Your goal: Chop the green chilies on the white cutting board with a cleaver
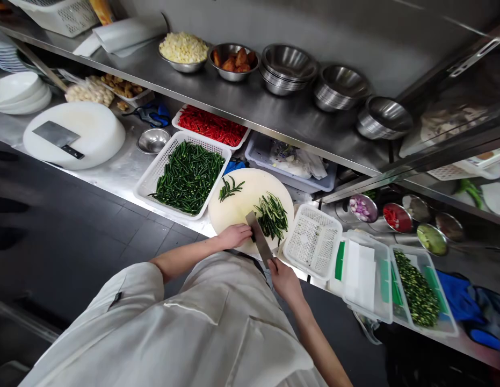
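Note:
In my right hand (282, 277) is the handle of a cleaver (261, 238), its blade slanting up and left over a round white cutting board (237, 212). My left hand (234, 236) lies at the board's near edge, fingers curled and pressed together close against the left side of the blade. What those fingers hold is hidden; a dark bit shows under their tips. Right of the blade lies a pile of cut green chilies (273, 217). A few whole green chilies (230, 188) rest at the board's upper left.
Left of the board stands a white basket (143, 188) of long green chilies; behind it, red chilies (211, 128). A white perforated basket (314, 242) and clear bins (366, 279) line the right. Another cleaver (58, 137) lies on a second board (100, 129). A steel shelf (241, 102) with bowls overhangs.

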Tool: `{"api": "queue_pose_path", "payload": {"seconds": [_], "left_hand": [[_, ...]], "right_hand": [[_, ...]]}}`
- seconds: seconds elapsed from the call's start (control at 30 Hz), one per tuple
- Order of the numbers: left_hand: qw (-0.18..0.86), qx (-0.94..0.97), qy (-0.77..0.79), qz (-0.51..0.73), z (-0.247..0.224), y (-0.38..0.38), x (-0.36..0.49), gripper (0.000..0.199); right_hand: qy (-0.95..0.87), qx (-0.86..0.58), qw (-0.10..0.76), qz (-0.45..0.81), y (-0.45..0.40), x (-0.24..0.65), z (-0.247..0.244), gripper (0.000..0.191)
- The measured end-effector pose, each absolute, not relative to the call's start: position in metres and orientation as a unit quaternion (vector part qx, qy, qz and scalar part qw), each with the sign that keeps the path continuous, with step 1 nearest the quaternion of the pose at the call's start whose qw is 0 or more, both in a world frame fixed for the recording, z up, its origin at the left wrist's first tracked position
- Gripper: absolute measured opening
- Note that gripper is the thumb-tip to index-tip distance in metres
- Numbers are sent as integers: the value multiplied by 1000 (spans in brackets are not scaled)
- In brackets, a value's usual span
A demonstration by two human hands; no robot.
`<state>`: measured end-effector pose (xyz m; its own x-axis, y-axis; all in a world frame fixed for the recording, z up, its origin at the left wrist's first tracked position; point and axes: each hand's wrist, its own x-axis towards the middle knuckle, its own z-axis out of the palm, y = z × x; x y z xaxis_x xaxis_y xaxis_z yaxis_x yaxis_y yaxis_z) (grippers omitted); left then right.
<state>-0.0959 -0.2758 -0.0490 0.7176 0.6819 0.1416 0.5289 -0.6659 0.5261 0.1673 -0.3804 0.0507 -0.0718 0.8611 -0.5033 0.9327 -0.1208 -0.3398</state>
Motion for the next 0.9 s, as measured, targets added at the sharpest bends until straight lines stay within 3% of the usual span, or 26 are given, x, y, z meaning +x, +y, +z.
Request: {"api": "queue_pose_path", "payload": {"seconds": [0.17,0.33,0.5,0.7,0.8,0.9], "left_hand": [[242,892,333,188,-51,-275,-93,33],[242,888,317,228,-57,-274,-90,30],[221,907,284,219,-49,-256,-103,30],[43,777,597,193,-24,-202,-157,25],[15,773,614,160,-25,-190,-175,24],[57,803,573,156,-33,-195,-176,26]], "right_hand": [[671,665,76,-319,-381,179,63,34],[658,681,81,-309,-359,151,44,35],[657,686,28,-311,-330,135,35,39],[670,651,7,-357,-367,163,40,40],[666,633,13,-394,-384,176,35,40],[658,651,-3,-379,-386,182,29,41]]}}
